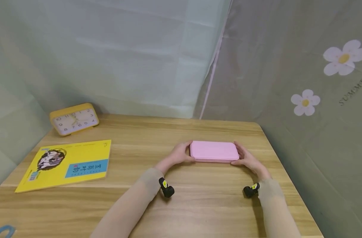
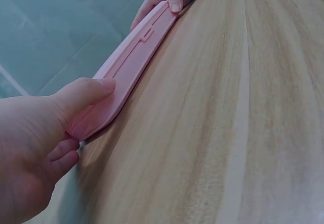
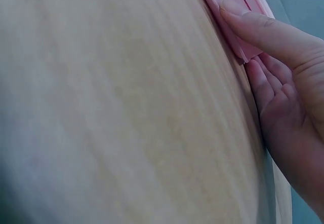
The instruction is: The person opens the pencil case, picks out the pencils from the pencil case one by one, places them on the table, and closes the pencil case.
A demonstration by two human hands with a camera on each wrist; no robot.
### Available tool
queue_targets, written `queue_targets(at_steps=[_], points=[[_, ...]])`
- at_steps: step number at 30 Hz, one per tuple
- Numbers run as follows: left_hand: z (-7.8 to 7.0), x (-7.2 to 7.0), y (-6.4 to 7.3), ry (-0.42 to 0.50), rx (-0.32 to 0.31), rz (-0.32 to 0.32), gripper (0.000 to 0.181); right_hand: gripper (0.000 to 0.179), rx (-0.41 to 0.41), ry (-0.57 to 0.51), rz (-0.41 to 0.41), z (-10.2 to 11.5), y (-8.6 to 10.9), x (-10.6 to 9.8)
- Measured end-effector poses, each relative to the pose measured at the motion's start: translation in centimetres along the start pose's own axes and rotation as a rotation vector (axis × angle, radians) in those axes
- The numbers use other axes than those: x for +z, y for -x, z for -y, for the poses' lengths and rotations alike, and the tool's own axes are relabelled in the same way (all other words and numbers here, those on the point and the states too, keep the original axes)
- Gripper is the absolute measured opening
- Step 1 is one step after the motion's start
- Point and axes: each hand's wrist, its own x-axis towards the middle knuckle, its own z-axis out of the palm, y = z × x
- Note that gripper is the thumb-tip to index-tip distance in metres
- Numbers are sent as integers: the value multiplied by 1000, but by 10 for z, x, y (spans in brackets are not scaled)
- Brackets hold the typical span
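A flat pink pencil case [image 1: 214, 150] with rounded corners lies lengthwise between both hands, near the table's back right. Along its front side, a seam and a small pull tab show in the left wrist view. My left hand [image 1: 179, 154] grips its left end, the thumb [image 2: 105, 84] on the front side and the other fingers round behind the end. At the opposite end my right hand [image 1: 248, 159] holds it likewise, its thumb [image 3: 234, 8] on the front side and its fingers at the back corner. The case looks closed.
On the left of the wooden table [image 1: 204, 211] lies a yellow book [image 1: 88, 152]. Behind it a yellow alarm clock [image 1: 75, 119] stands in the back corner. A blue loop-shaped handle [image 1: 9, 228] shows at the bottom left. Curtains [image 1: 133, 59] hang around the table's edges.
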Motion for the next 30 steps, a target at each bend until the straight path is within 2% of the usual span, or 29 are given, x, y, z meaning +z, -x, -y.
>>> queue_targets(at_steps=[12, 23, 30], points=[[1, 0, -2, -47, 8, 3, 95, 103, 1, -6, 12, -1, -1, 0], [0, 1, -2, -39, 26, 1, 94, 104, 14, -8, 11, 0, -1, -1], [-1, 2, -4, -53, 10, -12, 89, 104, 18, -20, 12, 1, -2, -1]])
